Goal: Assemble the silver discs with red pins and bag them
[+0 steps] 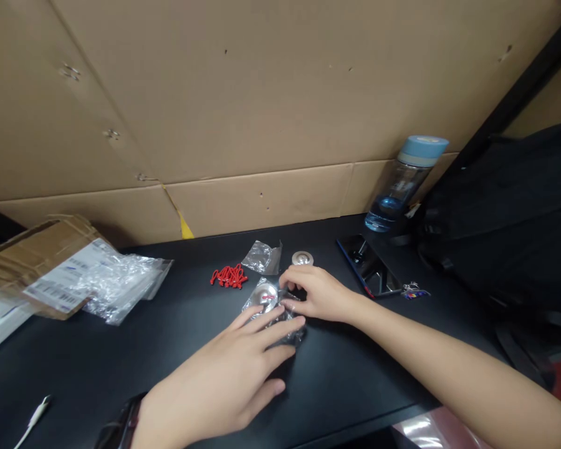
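From the head camera, the disc lies on the dark table, near its middle, inside a clear bag. It is round, silvery and shiny, with a bright rim around a shaded centre; a small red strip shows across its face. The bag is crinkled and full of glints, its near part dark where the table shows through.

The left hand, a dark band at its wrist, comes in from 7 o'clock, palm down, fingers spread and laid over the bag. The right hand comes from 4 o'clock, its thumb and fingers curled at the bag's right edge; I cannot tell whether they pinch it.

Around the disc: red cords in a pile at 10 o'clock, a flat clear packet at 12, and a second disc, silvery with a domed centre, at 1. Farther out, the phone and bottle stand toward 2, the trinket at 3, the box at 9.
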Demonstrator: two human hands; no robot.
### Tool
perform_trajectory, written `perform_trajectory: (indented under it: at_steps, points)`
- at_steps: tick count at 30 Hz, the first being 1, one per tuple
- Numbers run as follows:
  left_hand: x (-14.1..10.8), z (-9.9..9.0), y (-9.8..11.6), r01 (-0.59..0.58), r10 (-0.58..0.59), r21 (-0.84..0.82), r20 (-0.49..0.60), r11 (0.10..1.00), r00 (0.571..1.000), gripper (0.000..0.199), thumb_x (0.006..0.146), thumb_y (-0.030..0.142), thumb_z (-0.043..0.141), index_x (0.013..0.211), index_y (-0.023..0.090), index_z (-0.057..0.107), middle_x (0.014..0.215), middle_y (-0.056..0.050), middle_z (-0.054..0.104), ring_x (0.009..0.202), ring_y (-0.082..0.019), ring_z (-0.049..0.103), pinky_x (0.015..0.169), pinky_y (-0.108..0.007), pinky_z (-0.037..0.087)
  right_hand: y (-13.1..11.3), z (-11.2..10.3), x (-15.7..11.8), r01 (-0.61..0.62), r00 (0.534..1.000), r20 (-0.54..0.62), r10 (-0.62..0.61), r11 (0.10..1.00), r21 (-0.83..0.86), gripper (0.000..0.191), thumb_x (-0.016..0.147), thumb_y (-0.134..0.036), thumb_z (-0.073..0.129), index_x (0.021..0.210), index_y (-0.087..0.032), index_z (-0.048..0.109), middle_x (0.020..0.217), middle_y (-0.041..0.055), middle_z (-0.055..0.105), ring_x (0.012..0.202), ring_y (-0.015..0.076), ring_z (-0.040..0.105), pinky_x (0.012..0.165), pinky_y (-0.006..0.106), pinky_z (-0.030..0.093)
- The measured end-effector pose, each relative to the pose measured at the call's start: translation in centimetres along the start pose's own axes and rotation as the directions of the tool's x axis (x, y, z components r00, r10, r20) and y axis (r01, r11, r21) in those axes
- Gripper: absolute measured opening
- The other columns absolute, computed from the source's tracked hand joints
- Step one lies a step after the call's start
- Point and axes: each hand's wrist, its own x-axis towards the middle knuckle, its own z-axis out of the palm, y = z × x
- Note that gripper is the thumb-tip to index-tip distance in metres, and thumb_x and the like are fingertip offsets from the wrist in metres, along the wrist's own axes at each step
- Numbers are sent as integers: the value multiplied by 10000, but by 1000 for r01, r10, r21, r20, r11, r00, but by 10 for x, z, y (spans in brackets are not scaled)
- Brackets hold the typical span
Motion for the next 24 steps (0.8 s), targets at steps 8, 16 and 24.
perform_trajectory:
  at_steps: [8, 16, 24]
  points:
    - [5, -6, -23, 196, -187, 61, -127, 979, 974, 80, 909, 207, 637, 959, 215, 575, 1011, -45, 661, 993, -250, 604, 913, -433, 498, 11, -24, -9, 101, 988, 99, -118, 982, 163, 209, 1011, -145, 494, 1155, -204, 634, 943, 32, 672, 815, 152, 602, 781, 284, 486]
    - [10, 15, -31, 262, -249, 59, -170, 963, 954, 362, 932, 280, 656, 1275, 248, 545, 1228, -66, 654, 1091, -273, 623, 984, -457, 488, 17, -9, -8, 161, 984, 51, -173, 969, 189, 192, 936, -205, 709, 1127, -217, 723, 1138, 75, 658, 1037, 189, 653, 953, 326, 519]
    - [11, 14, -30, 271, -272, -35, -205, 962, 940, 569, 834, 276, 745, 1353, 252, 512, 1369, -70, 631, 1252, -291, 588, 1094, -459, 444, 6, -20, -11, 126, 990, 54, -133, 984, 125, 114, 962, -212, 662, 1030, -198, 753, 1068, 72, 713, 977, 188, 687, 922, 320, 539]
